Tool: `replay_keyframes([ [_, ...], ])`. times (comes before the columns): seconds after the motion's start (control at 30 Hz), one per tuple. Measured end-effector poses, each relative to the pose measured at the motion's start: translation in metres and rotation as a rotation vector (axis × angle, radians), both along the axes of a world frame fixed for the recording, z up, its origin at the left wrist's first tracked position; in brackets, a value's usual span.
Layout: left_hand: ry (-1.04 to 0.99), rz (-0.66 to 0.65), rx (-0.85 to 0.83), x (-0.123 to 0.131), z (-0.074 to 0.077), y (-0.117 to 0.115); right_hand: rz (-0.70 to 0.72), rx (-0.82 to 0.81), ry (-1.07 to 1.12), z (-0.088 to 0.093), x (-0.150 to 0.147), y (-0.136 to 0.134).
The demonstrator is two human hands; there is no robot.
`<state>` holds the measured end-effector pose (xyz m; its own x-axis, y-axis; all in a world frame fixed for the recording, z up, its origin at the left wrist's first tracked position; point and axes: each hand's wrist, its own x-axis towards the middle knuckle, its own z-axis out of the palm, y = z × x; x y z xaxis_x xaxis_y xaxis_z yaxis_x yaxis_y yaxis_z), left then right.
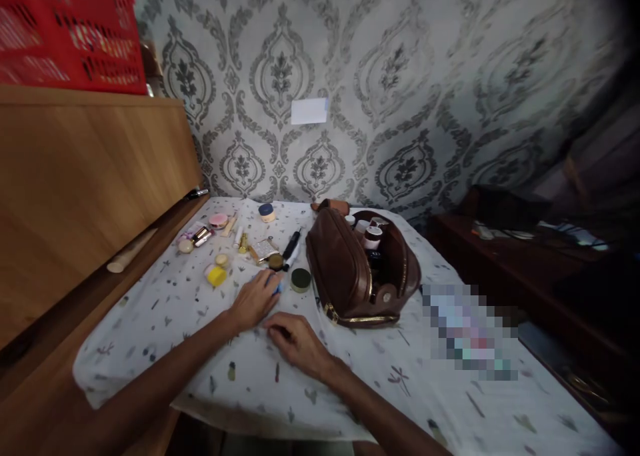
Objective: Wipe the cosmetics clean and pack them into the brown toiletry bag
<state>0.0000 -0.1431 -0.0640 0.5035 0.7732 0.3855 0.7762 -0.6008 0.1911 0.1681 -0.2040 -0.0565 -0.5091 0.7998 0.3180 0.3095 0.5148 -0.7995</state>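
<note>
My left hand [254, 301] rests on the cloth in the middle of the table, its fingers closed over a small blue item [275, 285] that is mostly hidden. Just nearer and to the right, my right hand [299, 345] is curled with its fingertips towards the left hand; whatever it may hold is hidden. A round dark-green lidded jar [301, 281] stands beyond the right hand. Beside it is an open brown cosmetic bag [336, 269] with several jars and bottles inside, including a white-lidded jar [373, 236].
Several cosmetics lie at the left, among them a yellow item [216, 275], a pink compact [219, 221], a blue-lidded jar [267, 212] and a black tube [292, 245]. A wooden cabinet [95, 196] bears a red basket [100, 36]. A blurred-out flat object [470, 329] lies right.
</note>
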Motion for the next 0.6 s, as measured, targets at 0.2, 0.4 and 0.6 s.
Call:
replay_keyframes([
  [0.2,0.045,-0.009,0.069,-0.028,-0.002,-0.033,0.015,-0.058,-0.005,0.002,0.0,-0.003],
  [0.4,0.049,-0.07,0.088,-0.038,0.003,-0.048,0.028,-0.173,0.002,0.003,0.002,-0.003],
  [0.6,-0.153,-0.132,0.019,-0.042,0.013,-0.053,0.112,-0.272,0.037,0.006,-0.003,0.012],
])
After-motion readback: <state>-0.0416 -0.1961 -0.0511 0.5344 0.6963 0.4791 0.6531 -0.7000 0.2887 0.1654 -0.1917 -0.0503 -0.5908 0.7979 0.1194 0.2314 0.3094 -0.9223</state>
